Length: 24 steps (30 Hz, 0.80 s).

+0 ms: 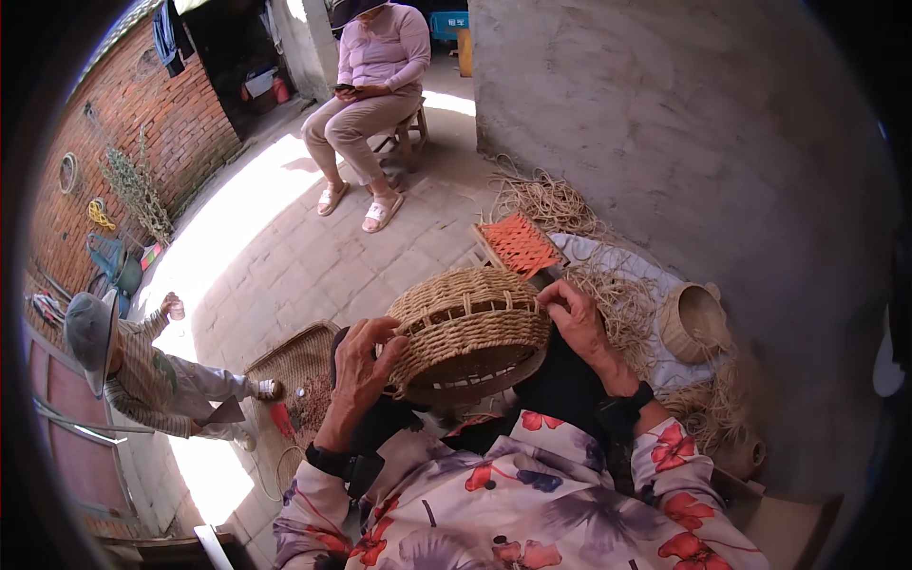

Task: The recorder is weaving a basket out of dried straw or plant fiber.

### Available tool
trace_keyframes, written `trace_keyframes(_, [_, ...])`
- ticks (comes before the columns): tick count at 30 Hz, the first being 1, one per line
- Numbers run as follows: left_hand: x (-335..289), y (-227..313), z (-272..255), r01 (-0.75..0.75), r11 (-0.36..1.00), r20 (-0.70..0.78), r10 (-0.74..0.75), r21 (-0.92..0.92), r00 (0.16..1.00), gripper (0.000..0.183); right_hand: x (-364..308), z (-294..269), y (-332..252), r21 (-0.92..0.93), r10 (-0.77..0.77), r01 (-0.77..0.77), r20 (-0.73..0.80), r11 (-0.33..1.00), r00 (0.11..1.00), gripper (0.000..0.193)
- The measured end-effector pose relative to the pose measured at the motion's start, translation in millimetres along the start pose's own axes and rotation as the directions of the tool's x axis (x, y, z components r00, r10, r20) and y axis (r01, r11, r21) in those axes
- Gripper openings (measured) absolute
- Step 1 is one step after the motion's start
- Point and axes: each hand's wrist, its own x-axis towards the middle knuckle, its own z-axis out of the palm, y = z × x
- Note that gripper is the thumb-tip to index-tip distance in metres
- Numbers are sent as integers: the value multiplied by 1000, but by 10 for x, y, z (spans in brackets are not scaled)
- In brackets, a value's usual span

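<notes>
A round basket point(470, 328) of woven straw-coloured cord is held up over my lap, tilted so that its dark opening faces me. Its side has a band of open gaps between two braided bands. My left hand point(366, 359) grips the left side of it, thumb and fingers against the weave. On the far right side, my right hand point(577, 318) pinches the edge near the gapped band. Part of the fingers of both hands is hidden behind the basket.
A stool with an orange woven seat point(520, 244) stands beyond the basket. Loose cord point(617, 304) and a small basket point(693, 323) lie on a white cloth at right. A woven tray point(294, 370) and a person in a cap point(157, 366) are at left; another person point(380, 85) sits ahead.
</notes>
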Motion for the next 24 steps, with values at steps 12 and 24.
trace_keyframes(12, [97,276,97,50,998,114,-46,-31,992,13,127,119,-248,-85,-231,228,-18,970,973,12])
trace_keyframes(24, [183,513,125,-94,996,137,94,-8,986,8,207,285,-697,-214,-473,474,56,854,879,19])
